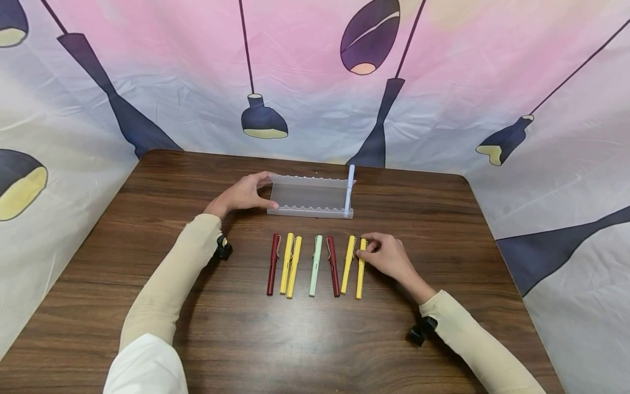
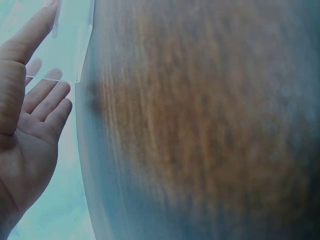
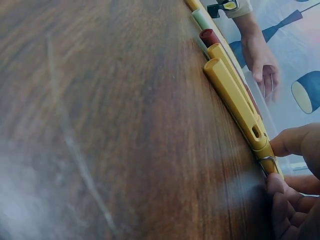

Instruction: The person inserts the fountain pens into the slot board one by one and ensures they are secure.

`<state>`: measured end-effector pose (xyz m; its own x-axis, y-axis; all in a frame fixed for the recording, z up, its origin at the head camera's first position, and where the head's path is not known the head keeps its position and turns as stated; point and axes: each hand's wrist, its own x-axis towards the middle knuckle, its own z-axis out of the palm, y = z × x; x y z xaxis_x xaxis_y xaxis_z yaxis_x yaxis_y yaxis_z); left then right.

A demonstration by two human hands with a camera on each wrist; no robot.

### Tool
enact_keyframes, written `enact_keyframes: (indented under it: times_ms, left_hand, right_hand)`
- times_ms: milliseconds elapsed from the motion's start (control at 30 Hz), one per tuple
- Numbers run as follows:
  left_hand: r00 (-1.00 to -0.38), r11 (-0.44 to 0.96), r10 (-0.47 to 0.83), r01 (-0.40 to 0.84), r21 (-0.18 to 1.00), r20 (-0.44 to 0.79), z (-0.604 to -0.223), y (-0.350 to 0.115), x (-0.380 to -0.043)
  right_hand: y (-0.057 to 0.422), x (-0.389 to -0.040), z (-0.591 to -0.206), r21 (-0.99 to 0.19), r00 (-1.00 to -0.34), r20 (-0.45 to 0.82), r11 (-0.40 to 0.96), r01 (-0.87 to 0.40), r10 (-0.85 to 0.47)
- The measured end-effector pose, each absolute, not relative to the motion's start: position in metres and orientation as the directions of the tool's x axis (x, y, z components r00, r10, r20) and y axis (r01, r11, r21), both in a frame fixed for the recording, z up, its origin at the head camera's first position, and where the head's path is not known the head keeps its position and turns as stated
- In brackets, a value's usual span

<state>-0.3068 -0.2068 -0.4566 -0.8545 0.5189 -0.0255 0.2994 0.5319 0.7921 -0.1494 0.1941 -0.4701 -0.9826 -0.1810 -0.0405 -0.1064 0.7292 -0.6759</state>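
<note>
My left hand [image 1: 246, 192] holds the left end of a clear plastic pen rack [image 1: 310, 213], thumb at its front edge and fingers behind. A light-blue pen [image 1: 350, 189] stands tilted in the notch at the rack's right end. With thumb and fingers, my right hand [image 1: 391, 257] pinches the clip end of the rightmost yellow pen [image 1: 361, 273], which lies along the table. In the right wrist view the fingertips are at the metal clip of this yellow pen [image 3: 235, 105]. Close to its left lies another yellow pen [image 1: 348, 268].
Further left in the row are a dark-red pen [image 1: 333, 268], a mint-green pen [image 1: 315, 268], two yellow pens side by side, and another dark-red pen [image 1: 273, 268]. The brown wooden table [image 1: 295, 350] meets a lamp-patterned cloth [image 1: 305, 65] behind and at both sides.
</note>
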Motion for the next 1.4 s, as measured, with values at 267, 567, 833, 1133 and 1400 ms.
enact_keyframes:
  times_ms: [267,567,833,1133,1400]
  left_hand:
    - [-0.846,0.535,0.531,0.298,0.791,-0.041,-0.434,-0.198,-0.289]
    - [-0.85,0.524,0.526,0.301,0.796,-0.025,-0.455,-0.207,-0.304]
    - [-0.847,0.519,0.53,0.297,0.801,-0.029,-0.451,-0.207,-0.303]
    - [-0.848,0.517,0.529,0.295,0.803,-0.029,-0.452,-0.207,-0.303]
    - [-0.847,0.526,0.531,0.311,0.792,-0.02,-0.452,-0.207,-0.304]
  right_hand:
    - [0.196,-0.148,-0.473,-0.706,-0.99,-0.009,0.702,-0.093,-0.14]
    - [0.195,-0.146,-0.469,-0.778,-0.995,-0.005,0.626,-0.059,-0.1]
    - [0.195,-0.146,-0.469,-0.792,-0.996,0.006,0.607,-0.059,-0.088]
    - [0.195,-0.145,-0.464,-0.828,-0.998,-0.01,0.56,-0.03,-0.068]
    - [0.196,-0.148,-0.452,-0.833,-0.998,0.017,0.55,-0.052,-0.068]
